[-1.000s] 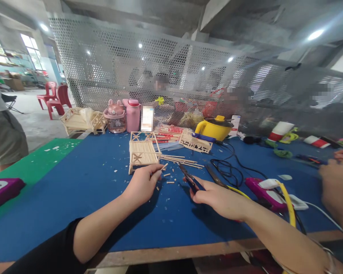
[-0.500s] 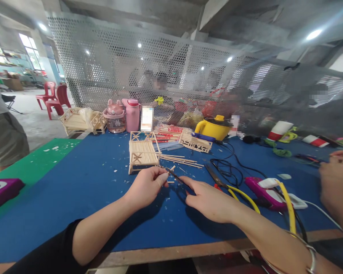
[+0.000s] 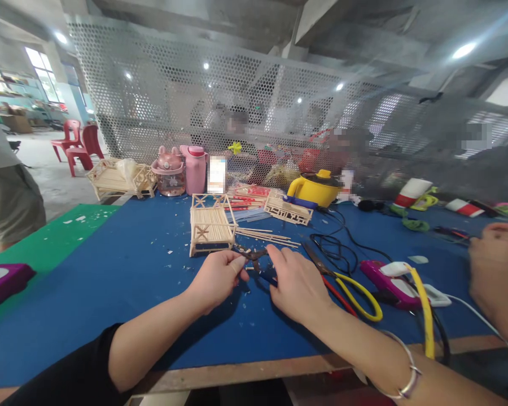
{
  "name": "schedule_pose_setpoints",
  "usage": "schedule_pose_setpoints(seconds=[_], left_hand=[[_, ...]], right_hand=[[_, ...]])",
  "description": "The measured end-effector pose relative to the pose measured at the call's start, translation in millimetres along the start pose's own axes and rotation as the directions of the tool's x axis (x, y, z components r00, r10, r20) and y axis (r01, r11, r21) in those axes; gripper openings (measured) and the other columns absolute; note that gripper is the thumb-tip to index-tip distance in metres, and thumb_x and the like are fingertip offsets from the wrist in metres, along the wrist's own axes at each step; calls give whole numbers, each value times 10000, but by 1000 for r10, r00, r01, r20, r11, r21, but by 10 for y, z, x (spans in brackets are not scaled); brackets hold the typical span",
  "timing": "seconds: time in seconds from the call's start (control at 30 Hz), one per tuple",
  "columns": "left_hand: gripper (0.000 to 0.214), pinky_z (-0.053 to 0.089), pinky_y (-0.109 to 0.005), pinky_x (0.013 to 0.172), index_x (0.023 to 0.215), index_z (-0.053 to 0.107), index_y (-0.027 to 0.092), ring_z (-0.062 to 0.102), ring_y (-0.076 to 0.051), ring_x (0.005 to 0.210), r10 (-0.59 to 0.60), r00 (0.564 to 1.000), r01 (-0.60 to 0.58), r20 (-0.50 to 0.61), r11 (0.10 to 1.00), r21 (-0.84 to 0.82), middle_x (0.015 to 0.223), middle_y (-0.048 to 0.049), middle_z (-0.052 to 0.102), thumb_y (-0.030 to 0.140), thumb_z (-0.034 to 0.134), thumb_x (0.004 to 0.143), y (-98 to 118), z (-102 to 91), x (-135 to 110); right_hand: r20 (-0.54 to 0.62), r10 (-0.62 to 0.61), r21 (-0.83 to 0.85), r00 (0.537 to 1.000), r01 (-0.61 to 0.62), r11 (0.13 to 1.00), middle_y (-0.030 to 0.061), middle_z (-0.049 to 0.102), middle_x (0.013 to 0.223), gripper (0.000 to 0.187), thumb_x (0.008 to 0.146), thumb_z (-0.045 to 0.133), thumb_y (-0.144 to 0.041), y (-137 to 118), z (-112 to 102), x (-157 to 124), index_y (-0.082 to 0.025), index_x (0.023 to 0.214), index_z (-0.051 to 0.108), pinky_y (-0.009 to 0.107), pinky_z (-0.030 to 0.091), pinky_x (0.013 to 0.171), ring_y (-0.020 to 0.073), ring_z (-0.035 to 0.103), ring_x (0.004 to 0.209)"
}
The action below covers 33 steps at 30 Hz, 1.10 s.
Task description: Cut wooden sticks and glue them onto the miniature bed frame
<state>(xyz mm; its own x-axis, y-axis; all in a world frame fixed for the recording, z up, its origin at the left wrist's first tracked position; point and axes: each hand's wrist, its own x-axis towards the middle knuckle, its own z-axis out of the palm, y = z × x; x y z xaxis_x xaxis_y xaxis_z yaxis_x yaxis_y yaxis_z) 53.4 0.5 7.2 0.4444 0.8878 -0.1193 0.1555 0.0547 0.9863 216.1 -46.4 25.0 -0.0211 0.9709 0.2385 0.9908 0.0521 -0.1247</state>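
**Thin stick, held right at the cutter's nose**

My left hand pinches a short wooden stick between thumb and fingertips. My right hand is clenched round the dark cutters, whose nose meets the stick just in front of my left fingers. Both hands sit low over the blue worktop, just on my side of the little stick-built bed frame.

The stick looks light, stiff and brittle, the kind that splinters or jumps away when squeezed. I judge the best hold is close to the blades, with my fingertips kept just clear of them. So little of it shows that I cannot tell its length.

There is open cloth to my left and down to the worktop's front edge. My right side is crowded: yellow-handled scissors lie just beside my wrist, with a pink glue gun and a coiled black cable beyond them. Another person's hand is at work farther right. Loose sticks lie behind my hands.
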Motion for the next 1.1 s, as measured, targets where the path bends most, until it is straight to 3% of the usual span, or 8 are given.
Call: schedule_pose_setpoints(seconds=[0.07,0.13,0.17,0.23,0.33,0.63,0.8,1.1], left_hand=[[317,265,-208,422,631,538,170,336,-74,400,29,1000,-29,-2,997,78,475,48,464,392,441,835,-20,7,-9],[294,317,-216,480,656,560,171,419,-95,476,120,991,-108,-55,977,186,543,23,536,382,455,831,-24,-20,-3],[274,335,-221,507,686,569,173,450,-106,515,158,982,-131,-106,965,228,579,15,559,375,455,831,-23,-45,10],[248,353,-231,534,753,578,179,481,-122,558,199,956,-139,-215,955,264,626,10,575,370,444,836,-23,-105,50],[247,359,-237,530,807,589,184,500,-135,574,215,937,-136,-276,951,279,653,4,582,375,435,837,-44,-176,120],[253,442,-281,754,996,603,170,606,-175,818,226,961,-197,-157,963,182,905,-46,664,225,530,760,-147,-169,197],[318,440,-282,830,1066,547,151,598,-174,903,252,959,-242,-133,966,87,990,-66,640,257,553,766,-158,-107,193],[290,460,-273,732,1068,570,163,605,-175,799,226,961,-197,-159,964,177,898,-55,649,272,497,809,-206,-113,236]], right_hand=[[22,66,116,998,-68,991,135,610,991,508,656,538,-169,37,8,35,-149,1163,502,392,405,819,284,558,939],[282,119,475,952,-247,845,67,616,829,378,678,480,-190,95,-15,70,-183,1052,527,368,445,742,220,588,767],[468,80,622,880,-392,678,30,590,734,342,678,453,-198,125,-27,85,-192,1013,524,367,462,694,190,577,660],[736,-134,666,664,-674,319,-15,527,621,341,657,432,-197,178,-38,112,-188,990,508,384,483,640,152,539,529],[774,-447,541,448,-835,100,22,577,691,391,628,450,-181,236,-16,165,-172,1015,501,435,480,712,181,607,637],[642,-718,496,271,-860,119,140,632,968,471,674,415,-216,368,114,335,-167,1140,468,439,446,788,295,608,992],[603,-761,529,238,-834,158,145,637,969,539,648,425,-211,371,154,369,-155,1182,462,408,465,766,279,618,970],[635,-743,516,210,-831,207,134,639,928,513,660,443,-211,351,155,385,-158,1170,463,377,482,709,266,636,908]])
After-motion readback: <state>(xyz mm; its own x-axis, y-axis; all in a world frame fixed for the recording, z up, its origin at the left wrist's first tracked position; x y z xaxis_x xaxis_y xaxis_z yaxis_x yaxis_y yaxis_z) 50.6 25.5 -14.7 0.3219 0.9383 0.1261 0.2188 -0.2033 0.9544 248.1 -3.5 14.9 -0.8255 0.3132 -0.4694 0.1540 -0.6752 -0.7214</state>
